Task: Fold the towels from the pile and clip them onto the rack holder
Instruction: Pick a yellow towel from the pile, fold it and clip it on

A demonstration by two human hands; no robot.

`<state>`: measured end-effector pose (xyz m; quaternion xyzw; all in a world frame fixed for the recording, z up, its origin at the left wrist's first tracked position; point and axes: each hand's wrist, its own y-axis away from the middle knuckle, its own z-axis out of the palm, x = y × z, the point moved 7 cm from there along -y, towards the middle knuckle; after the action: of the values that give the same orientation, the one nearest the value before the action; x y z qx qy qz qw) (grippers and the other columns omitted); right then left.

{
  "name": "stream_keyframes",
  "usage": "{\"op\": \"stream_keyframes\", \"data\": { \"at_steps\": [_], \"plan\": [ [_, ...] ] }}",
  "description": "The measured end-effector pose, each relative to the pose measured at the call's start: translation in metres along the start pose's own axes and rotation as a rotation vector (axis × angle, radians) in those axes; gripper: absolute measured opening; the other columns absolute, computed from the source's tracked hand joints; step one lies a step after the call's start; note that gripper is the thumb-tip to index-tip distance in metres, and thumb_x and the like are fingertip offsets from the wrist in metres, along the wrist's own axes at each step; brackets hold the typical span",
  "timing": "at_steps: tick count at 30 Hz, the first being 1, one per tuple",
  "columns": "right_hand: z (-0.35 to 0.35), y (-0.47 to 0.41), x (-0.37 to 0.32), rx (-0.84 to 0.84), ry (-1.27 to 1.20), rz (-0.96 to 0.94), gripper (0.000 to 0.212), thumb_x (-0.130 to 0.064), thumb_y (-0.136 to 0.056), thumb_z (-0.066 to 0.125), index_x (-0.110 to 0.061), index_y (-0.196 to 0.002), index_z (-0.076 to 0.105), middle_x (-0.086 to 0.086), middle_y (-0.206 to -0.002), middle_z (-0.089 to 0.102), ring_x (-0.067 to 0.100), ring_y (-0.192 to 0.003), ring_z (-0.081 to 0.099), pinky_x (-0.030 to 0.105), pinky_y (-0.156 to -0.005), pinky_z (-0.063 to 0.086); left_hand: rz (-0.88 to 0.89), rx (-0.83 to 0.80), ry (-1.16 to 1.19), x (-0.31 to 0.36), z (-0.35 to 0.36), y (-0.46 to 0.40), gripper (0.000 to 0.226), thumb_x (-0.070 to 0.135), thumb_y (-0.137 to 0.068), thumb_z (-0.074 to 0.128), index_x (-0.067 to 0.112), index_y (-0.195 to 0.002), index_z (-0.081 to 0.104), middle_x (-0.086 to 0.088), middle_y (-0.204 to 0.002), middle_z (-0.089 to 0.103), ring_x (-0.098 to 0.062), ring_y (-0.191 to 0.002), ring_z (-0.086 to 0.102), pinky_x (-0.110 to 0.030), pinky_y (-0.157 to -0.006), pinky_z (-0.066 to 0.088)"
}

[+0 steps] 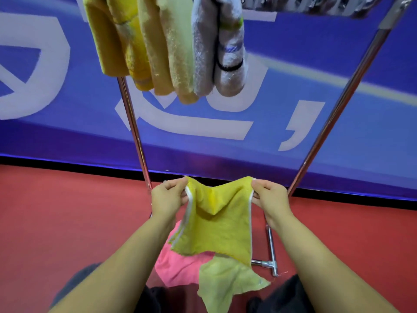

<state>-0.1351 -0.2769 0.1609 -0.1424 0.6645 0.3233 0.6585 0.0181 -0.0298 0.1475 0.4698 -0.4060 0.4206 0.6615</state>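
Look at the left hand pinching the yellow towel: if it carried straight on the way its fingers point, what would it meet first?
Probably the yellow towel itself: the left hand points right, towards the right hand, though depth is uncertain.

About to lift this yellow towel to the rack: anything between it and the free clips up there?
Nothing visible. The yellow towel, pinched by left hand and right hand, has open air up to the free clips, right of the hung towels.

One view only: the wide-angle camera on your head, facing forward and steeply down. Your forearms enter from the near edge, close to the lens. The red floor [67,222] fills the near field, the blue banner [293,98] stands far, and the rack's top bar [316,5] crosses the upper edge, bowed by distortion.
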Motion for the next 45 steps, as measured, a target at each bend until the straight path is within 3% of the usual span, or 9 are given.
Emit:
{"op": "stream_keyframes", "data": {
  "at_steps": [5,8,17,21,24,30,36,41,45],
  "plan": [
    [0.022,0.014,-0.013,-0.006,0.187,-0.159,0.008,-0.014,-0.089,0.072,-0.012,-0.087,0.079,0.009,-0.087,0.079,0.026,-0.09,0.075,0.05,-0.089,0.059,0.026,-0.156,-0.031,-0.009,0.046,0.017,0.016,0.01,-0.097,0.067,-0.002,-0.105,0.074,-0.015,-0.088,0.074,-0.018,-0.077,0.071,-0.03,-0.069,0.062],
    [0.037,0.024,-0.019,-0.044,0.229,-0.23,0.007,-0.016,-0.088,0.074,-0.016,-0.088,0.08,-0.002,-0.084,0.079,0.013,-0.083,0.074,0.046,-0.089,0.06,0.031,-0.215,-0.035,-0.012,0.063,0.028,0.014,0.011,-0.096,0.068,0.001,-0.103,0.075,-0.015,-0.091,0.077,-0.022,-0.084,0.074,-0.035,-0.076,0.062],
    [0.045,0.036,-0.024,-0.048,0.258,-0.263,0.003,-0.018,-0.087,0.077,-0.016,-0.087,0.08,-0.006,-0.079,0.078,0.005,-0.075,0.072,0.028,-0.074,0.058,0.015,-0.211,0.002,-0.006,0.08,0.047,0.01,0.007,-0.09,0.075,-0.002,-0.096,0.074,-0.014,-0.082,0.078,-0.021,-0.078,0.077,-0.033,-0.072,0.063],
    [0.048,0.04,-0.027,-0.074,0.266,-0.319,0.005,-0.016,-0.089,0.075,-0.017,-0.089,0.08,-0.009,-0.079,0.078,0.001,-0.075,0.072,0.016,-0.07,0.053,0.016,-0.25,0.039,-0.002,0.082,0.051,0.011,0.007,-0.093,0.071,-0.002,-0.098,0.075,-0.013,-0.088,0.079,-0.023,-0.086,0.077,-0.035,-0.08,0.063],
    [0.051,0.043,-0.031,-0.103,0.299,-0.365,0.008,-0.018,-0.09,0.074,-0.019,-0.094,0.081,-0.01,-0.085,0.079,0.0,-0.081,0.072,0.013,-0.075,0.051,-0.013,-0.307,0.065,0.002,0.085,0.056,0.02,0.016,-0.1,0.063,0.0,-0.102,0.076,-0.013,-0.098,0.079,-0.024,-0.096,0.077,-0.035,-0.087,0.061],
    [0.049,0.041,-0.032,-0.091,0.312,-0.355,0.017,-0.021,-0.077,0.087,-0.02,-0.093,0.079,-0.006,-0.088,0.078,0.007,-0.083,0.074,0.026,-0.079,0.059,-0.205,-0.412,0.155,0.002,0.087,0.061,0.055,0.046,-0.106,0.044,0.0,-0.115,0.072,-0.015,-0.11,0.077,-0.025,-0.106,0.075,-0.034,-0.094,0.058],
    [0.042,0.039,-0.04,-0.073,0.319,-0.399,0.005,-0.021,-0.084,0.082,-0.023,-0.085,0.077,-0.008,-0.079,0.077,0.001,-0.075,0.071,0.015,-0.073,0.052,-0.279,-0.521,0.112,0.003,0.088,0.058,0.063,0.053,-0.106,0.035,0.003,-0.12,0.069,-0.017,-0.117,0.075,-0.027,-0.111,0.073,-0.038,-0.097,0.056],
    [0.037,0.038,-0.047,-0.101,0.257,-0.385,0.012,-0.016,-0.094,0.07,-0.024,-0.086,0.073,-0.014,-0.075,0.071,-0.001,-0.062,0.065,0.016,-0.056,0.053,-0.078,-0.412,-0.117,0.021,0.075,0.042,0.025,0.021,-0.107,0.048,0.01,-0.111,0.07,-0.013,-0.106,0.076,-0.02,-0.085,0.074,-0.03,-0.074,0.06],
    [0.03,0.035,-0.047,-0.118,0.13,-0.333,0.006,-0.015,-0.099,0.063,-0.015,-0.095,0.068,-0.011,-0.075,0.065,0.004,-0.072,0.067,0.029,-0.07,0.063,0.172,-0.311,-0.325,0.033,0.054,0.023,0.028,-0.004,-0.097,0.052,0.016,-0.104,0.07,-0.006,-0.104,0.074,-0.009,-0.082,0.067,-0.022,-0.073,0.054]
  ]
}}
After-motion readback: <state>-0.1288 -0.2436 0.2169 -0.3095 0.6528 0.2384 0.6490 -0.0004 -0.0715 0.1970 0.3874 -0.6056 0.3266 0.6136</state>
